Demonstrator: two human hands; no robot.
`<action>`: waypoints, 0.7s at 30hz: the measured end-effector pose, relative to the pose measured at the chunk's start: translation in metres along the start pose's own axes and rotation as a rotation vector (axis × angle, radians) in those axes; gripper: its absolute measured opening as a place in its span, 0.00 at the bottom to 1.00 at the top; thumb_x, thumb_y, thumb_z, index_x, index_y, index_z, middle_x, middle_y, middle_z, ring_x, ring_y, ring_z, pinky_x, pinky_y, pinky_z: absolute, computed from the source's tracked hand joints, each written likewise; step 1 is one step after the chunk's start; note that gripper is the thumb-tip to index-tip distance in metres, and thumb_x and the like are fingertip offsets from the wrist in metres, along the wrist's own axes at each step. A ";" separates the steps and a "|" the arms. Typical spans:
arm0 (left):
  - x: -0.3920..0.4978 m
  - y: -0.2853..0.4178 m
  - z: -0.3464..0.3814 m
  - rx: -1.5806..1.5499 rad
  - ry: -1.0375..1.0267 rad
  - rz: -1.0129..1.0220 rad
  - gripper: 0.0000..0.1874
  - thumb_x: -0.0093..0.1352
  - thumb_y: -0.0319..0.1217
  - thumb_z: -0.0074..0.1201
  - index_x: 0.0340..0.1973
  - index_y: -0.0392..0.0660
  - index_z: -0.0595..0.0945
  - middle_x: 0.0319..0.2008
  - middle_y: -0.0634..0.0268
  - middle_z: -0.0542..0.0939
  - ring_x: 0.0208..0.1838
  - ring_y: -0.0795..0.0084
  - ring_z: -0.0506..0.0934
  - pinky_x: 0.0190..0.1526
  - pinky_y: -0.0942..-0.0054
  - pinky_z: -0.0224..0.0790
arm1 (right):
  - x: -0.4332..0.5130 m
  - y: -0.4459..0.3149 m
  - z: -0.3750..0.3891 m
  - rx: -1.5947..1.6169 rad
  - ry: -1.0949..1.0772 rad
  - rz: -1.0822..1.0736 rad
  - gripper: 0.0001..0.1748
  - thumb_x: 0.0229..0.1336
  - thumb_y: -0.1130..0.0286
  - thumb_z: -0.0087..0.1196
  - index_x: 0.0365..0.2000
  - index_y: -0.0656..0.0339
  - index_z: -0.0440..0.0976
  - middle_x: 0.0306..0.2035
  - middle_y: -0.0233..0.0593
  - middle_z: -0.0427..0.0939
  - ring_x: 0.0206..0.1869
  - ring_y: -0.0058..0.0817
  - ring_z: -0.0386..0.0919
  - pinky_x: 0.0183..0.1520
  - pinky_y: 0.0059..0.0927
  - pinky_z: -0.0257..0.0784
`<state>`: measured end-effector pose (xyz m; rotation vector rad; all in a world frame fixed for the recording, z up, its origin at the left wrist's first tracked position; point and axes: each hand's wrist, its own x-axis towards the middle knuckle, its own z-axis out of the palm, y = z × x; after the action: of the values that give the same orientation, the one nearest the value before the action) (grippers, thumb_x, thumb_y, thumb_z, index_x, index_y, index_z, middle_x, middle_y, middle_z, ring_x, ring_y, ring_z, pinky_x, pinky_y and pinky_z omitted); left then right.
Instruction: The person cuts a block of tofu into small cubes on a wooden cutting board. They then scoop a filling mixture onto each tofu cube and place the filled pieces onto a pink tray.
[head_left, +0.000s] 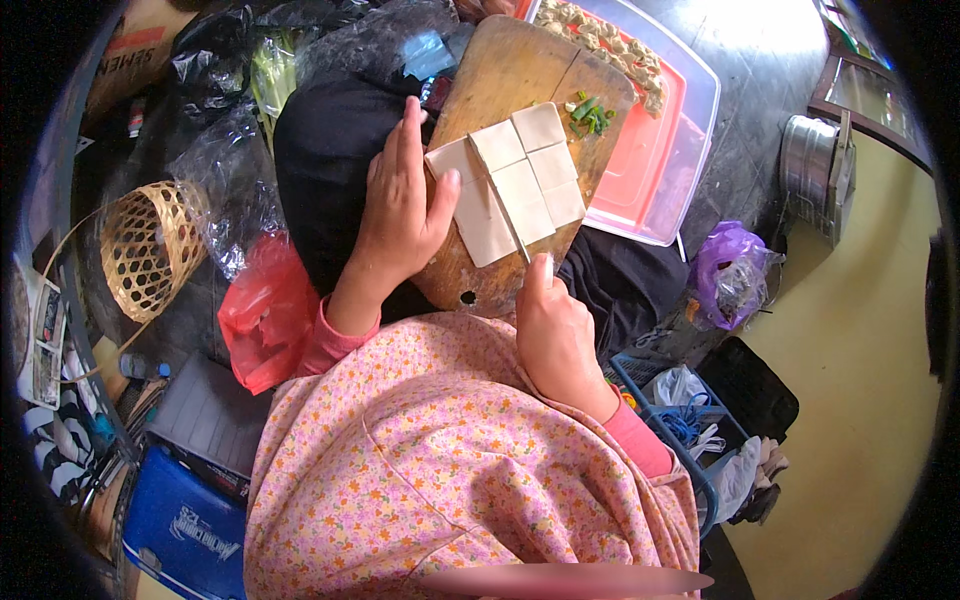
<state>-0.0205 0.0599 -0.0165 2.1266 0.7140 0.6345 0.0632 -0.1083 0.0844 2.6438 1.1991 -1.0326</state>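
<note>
My right hand (559, 330) grips a knife (523, 247) by its handle, index finger extended along the top. The narrow blade lies along a cut line in pale, flat dough sheets (521, 199). These sheets are divided into several squares, with a wider strip on the left side. Beside that strip is my left hand (409, 202), fingers stretched out and thumb at the dough's edge, grasping nothing. Under the dough, a worn wooden cutting board (510, 67) rests across my lap. Chopped green onion (591, 116) sits near the board's right edge.
Beyond the board stands a clear plastic container (705, 142) with a coral tray (637, 176) and shaped dough pieces (600, 41). A red plastic bag (266, 315) and woven bamboo basket (150, 251) lie left. At right are a purple bag (727, 270) and blue crate (701, 465).
</note>
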 end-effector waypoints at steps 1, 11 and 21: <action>0.002 -0.001 0.001 0.046 -0.054 -0.041 0.37 0.69 0.33 0.48 0.67 0.27 0.53 0.56 0.40 0.70 0.57 0.47 0.71 0.57 0.54 0.60 | 0.000 0.000 0.001 -0.003 0.006 -0.001 0.18 0.53 0.77 0.49 0.44 0.64 0.59 0.27 0.56 0.75 0.26 0.53 0.80 0.27 0.47 0.76; 0.007 -0.016 0.012 0.151 -0.066 -0.013 0.30 0.70 0.40 0.50 0.61 0.31 0.66 0.45 0.50 0.76 0.49 0.54 0.74 0.49 0.59 0.58 | -0.001 -0.002 -0.003 -0.061 0.073 -0.004 0.11 0.60 0.73 0.49 0.40 0.68 0.62 0.22 0.53 0.75 0.22 0.50 0.78 0.22 0.47 0.73; 0.006 -0.021 0.016 0.071 -0.024 0.000 0.30 0.69 0.41 0.53 0.59 0.31 0.68 0.43 0.51 0.76 0.46 0.54 0.74 0.47 0.59 0.58 | 0.003 -0.011 -0.020 -0.057 -0.077 0.043 0.18 0.54 0.78 0.46 0.47 0.68 0.61 0.26 0.57 0.76 0.26 0.51 0.80 0.27 0.45 0.77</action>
<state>-0.0120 0.0665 -0.0410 2.1959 0.7328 0.5904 0.0679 -0.0923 0.1001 2.5502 1.1345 -1.0671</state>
